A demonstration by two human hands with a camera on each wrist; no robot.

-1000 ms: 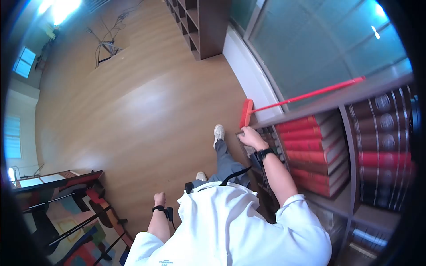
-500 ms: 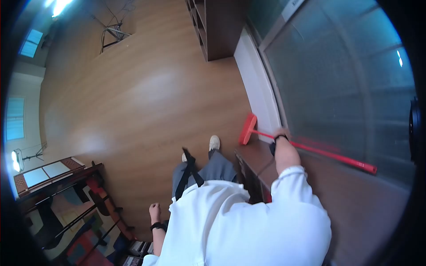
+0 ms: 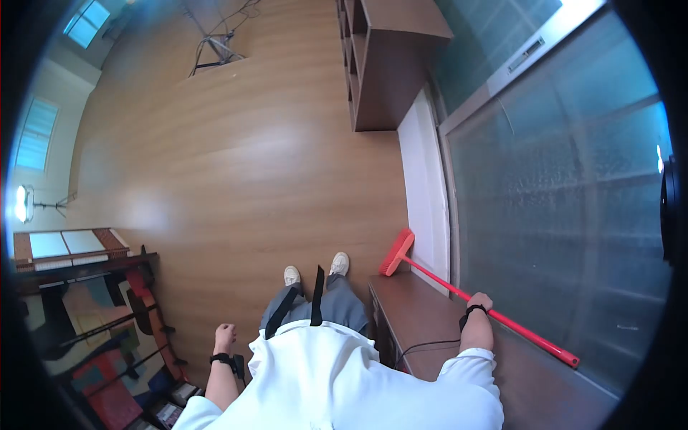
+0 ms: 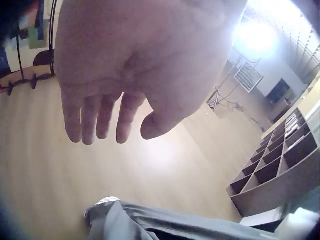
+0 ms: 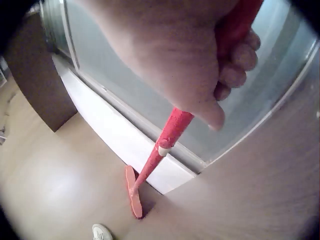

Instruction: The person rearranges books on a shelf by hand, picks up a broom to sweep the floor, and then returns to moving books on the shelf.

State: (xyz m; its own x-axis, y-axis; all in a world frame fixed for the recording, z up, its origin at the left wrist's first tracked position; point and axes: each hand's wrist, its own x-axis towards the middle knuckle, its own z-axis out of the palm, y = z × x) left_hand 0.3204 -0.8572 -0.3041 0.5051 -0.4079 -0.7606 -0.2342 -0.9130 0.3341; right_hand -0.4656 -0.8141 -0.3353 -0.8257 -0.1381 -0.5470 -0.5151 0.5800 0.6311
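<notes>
A red broom (image 3: 423, 270) slants across the right side of the head view, its bristle head toward the floor and its handle running back over the low brown cabinet. My right hand (image 3: 479, 302) grips the handle partway along. In the right wrist view, fingers (image 5: 232, 75) curl round the red handle (image 5: 172, 131), with the broom head (image 5: 133, 192) farther down. My left hand (image 3: 225, 337) hangs beside my body and holds nothing. Its fingers (image 4: 102, 117) point loosely downward in the left wrist view, over the wood floor.
The brown cabinet top (image 3: 412, 304) lies along my right side, against a frosted glass partition (image 3: 552, 208). Ahead stands a brown shelf unit (image 3: 394, 72). A colourful painted panel (image 3: 93, 322) is at the left. A metal stand with cables (image 3: 218, 50) rests on the floor (image 3: 251, 179).
My right hand has moved from beside the broom head at the bookshelf to the handle and grasped it. The broom's handle end has swung back toward me. The left hand stays free at my side.
</notes>
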